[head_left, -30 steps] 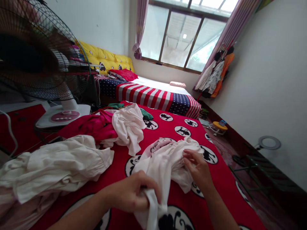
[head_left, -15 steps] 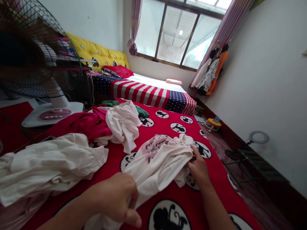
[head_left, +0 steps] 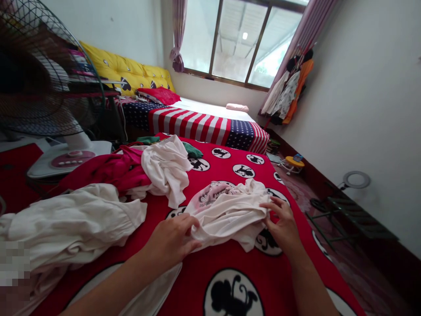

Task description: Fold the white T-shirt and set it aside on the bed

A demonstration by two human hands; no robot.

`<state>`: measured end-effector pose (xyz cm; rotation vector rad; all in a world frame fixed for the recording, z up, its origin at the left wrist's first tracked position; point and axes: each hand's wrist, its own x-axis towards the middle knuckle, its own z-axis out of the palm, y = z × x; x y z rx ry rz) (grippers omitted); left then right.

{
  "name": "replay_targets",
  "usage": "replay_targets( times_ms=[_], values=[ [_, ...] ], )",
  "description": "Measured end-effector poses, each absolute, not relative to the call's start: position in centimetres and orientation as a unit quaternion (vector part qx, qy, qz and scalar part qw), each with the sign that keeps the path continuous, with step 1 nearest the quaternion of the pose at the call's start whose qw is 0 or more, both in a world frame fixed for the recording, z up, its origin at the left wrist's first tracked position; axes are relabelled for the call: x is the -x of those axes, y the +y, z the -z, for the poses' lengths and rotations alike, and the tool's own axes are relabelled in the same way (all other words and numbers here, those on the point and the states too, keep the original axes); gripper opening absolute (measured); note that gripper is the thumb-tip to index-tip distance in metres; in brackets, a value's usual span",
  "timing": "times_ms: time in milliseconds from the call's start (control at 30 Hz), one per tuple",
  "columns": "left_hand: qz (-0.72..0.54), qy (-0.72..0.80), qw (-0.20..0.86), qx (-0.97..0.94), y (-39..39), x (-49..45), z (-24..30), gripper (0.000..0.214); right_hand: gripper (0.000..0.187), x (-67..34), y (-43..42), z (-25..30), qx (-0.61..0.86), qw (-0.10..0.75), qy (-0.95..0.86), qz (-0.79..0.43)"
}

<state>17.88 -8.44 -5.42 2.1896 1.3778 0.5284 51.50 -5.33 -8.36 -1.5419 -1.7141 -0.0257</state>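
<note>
Left to right: one standing fan point(head_left: 42, 70) with a wire guard, its white base point(head_left: 69, 159) on a red surface at the frame edge. On a red blanket point(head_left: 184, 281) with black monkey medallions lie four garments: one bunched white garment point(head_left: 72, 224) at far left, one magenta garment point(head_left: 105, 171) just beside it, one crumpled white garment point(head_left: 166, 169) partly over the magenta one, and one small green garment point(head_left: 192, 150) just beyond. A strip of white cloth point(head_left: 154, 285) lies under the left forearm; whether it joins the garment above cannot be told. The left hand point(head_left: 171, 241) is open, palm down, its fingers spread and resting on the near left edge of one pale garment with a pink print point(head_left: 226, 215), without gripping it. This garment lies flat but rumpled on the blanket, between both hands. The right hand point(head_left: 283, 224) is also open, its fingers lightly curved and touching the garment's right edge, with no visible pinch. Beyond stands a second bed point(head_left: 187, 125) with a stars-and-stripes cover, a yellow headboard point(head_left: 128, 72), and one red pillow point(head_left: 154, 95). One window point(head_left: 237, 39) fills the far wall. At right are clothes hanging point(head_left: 286, 92) by the curtain, one yellow stool point(head_left: 294, 162), and one ring light point(head_left: 357, 180).
</note>
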Motion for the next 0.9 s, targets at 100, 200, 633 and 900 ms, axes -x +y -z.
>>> replay_targets(
  times_ms=[100,200,633,900],
  values=[
    [-0.165,0.454,0.301,-0.823,-8.6,-18.0,5.8,0.004,0.016,-52.1,-5.2,8.8,0.619,0.397,-0.678,0.008],
    [-0.18,0.45,0.301,-0.821,-8.6,-18.2,5.8,0.008,0.01,-52.2,-5.3,8.4,0.613,0.409,-0.676,0.003],
    [-0.225,0.303,0.396,-0.837,-9.6,-18.2,4.4,0.017,0.02,-50.4,-6.7,6.7,0.507,0.742,-0.435,-0.063],
    [-0.411,0.469,0.672,-0.4,-6.4,-16.8,5.8,0.042,0.031,-49.7,-6.8,6.4,0.612,0.599,-0.453,-0.247]
  ],
)
